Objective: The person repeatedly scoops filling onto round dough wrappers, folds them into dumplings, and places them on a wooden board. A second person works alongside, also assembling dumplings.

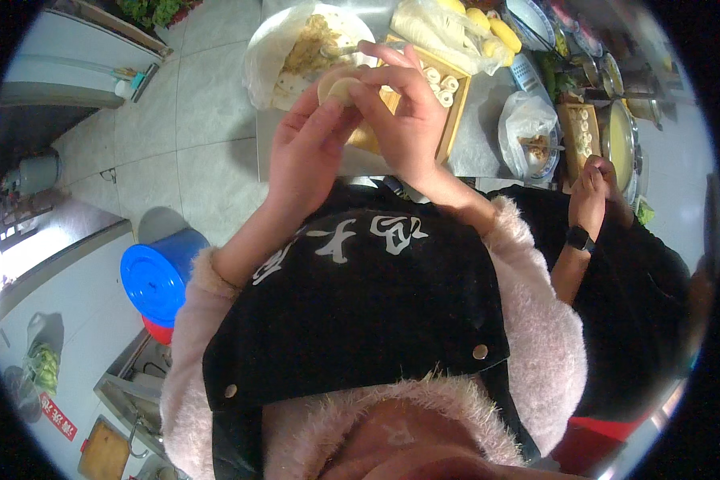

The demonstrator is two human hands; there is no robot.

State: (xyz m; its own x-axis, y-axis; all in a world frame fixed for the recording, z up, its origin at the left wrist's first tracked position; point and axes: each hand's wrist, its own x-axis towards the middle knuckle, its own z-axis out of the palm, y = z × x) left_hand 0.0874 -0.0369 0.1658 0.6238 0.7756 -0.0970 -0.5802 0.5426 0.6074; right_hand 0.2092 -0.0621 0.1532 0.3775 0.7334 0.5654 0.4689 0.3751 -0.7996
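Note:
My left hand [309, 144] and my right hand [408, 114] meet above the table edge, pinching a folded dumpling wrapper [340, 91] between their fingertips. Whether filling lies inside it cannot be seen. A metal spoon or spreader [342, 50] seems tucked in the outer fingers of my right hand, its far end over the filling. Just behind my hands stands a large white bowl [258, 57] lined with a plastic bag, with brownish minced filling [306, 45] in it. Under my right hand is a wooden tray [458, 123] with several folded dumplings [447, 90], partly hidden.
Bagged pale wrappers [423, 27] and yellow fruit [504, 33] lie at the back of the metal table [480, 114]. At right, a co-worker's hands [594, 180] are beside a smaller wooden tray [570, 120] and a bag-lined bowl [555, 168]. A blue bucket [156, 279] stands left.

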